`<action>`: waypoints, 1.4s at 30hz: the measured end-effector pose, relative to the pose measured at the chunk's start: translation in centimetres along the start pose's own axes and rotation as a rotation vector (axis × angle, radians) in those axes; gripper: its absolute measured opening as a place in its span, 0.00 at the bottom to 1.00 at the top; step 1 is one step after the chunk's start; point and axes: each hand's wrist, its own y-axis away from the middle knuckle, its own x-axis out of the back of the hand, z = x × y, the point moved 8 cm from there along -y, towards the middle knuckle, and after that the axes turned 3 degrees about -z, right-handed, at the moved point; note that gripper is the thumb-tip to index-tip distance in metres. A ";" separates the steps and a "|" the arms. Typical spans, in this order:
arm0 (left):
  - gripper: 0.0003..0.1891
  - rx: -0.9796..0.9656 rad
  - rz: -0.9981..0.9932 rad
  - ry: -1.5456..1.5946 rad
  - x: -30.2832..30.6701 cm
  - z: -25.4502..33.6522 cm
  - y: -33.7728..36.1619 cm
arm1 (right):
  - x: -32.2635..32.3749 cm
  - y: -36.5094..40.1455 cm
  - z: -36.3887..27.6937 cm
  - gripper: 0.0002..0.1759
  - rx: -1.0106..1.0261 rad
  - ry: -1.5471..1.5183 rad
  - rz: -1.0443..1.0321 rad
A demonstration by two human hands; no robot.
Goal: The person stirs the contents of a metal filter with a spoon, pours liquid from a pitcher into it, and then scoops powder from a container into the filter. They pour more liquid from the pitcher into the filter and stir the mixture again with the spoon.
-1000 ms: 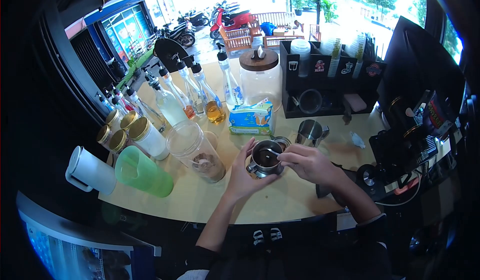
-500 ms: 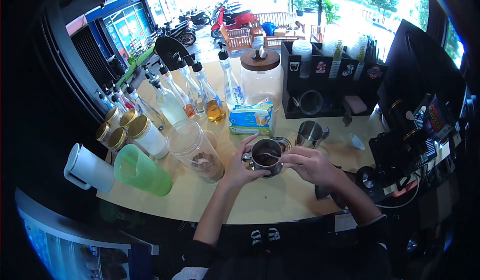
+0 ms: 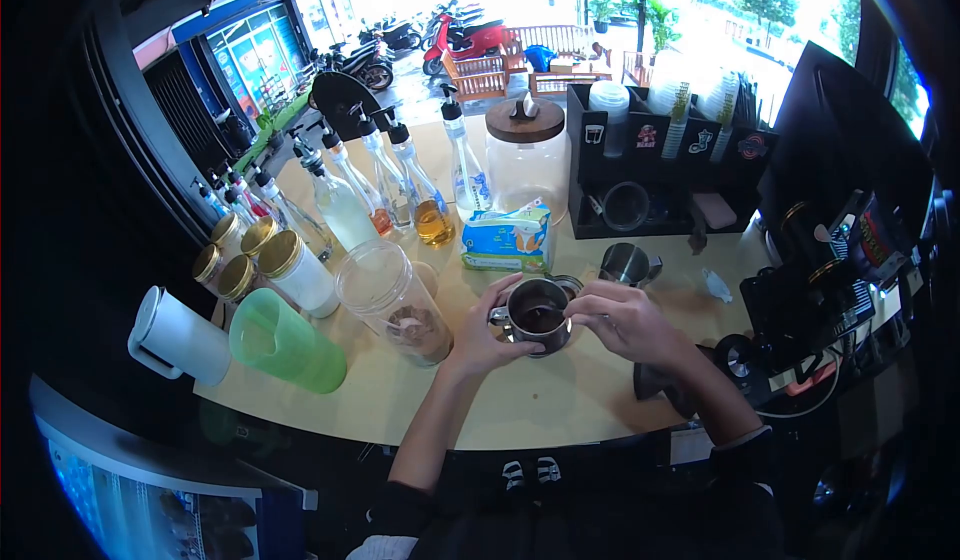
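Note:
A small metal mug (image 3: 527,328) with dark brown contents stands on the counter in front of me. My left hand (image 3: 484,335) is wrapped around its left side by the handle, thumb along the near side. From the right, my right hand (image 3: 630,322) pinches a spoon (image 3: 549,309), whose lower end dips into the mug. Just behind the mug lies a round metal lid or ring, partly covered by it. A clear plastic jar (image 3: 376,285) with brown powder at its bottom leans in view left of my left hand. An empty-looking metal pitcher (image 3: 624,264) is behind my right hand.
On the left are a green jug (image 3: 287,340), a white pitcher (image 3: 180,335) and several gold-lidded jars. Pump bottles (image 3: 430,200), a blue carton (image 3: 507,240) and a wooden-lidded glass jar (image 3: 527,160) line the back. A black cup holder (image 3: 660,175) and dark equipment occupy the right.
The spoon has shifted within the mug, and its handle sits a little differently in my right hand. My left hand keeps its hold. The whole view has moved slightly.

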 end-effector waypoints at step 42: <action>0.50 -0.025 0.044 0.071 -0.5 -0.4 0.0 | -1.8 0.5 -1.0 0.11 0.137 0.184 0.022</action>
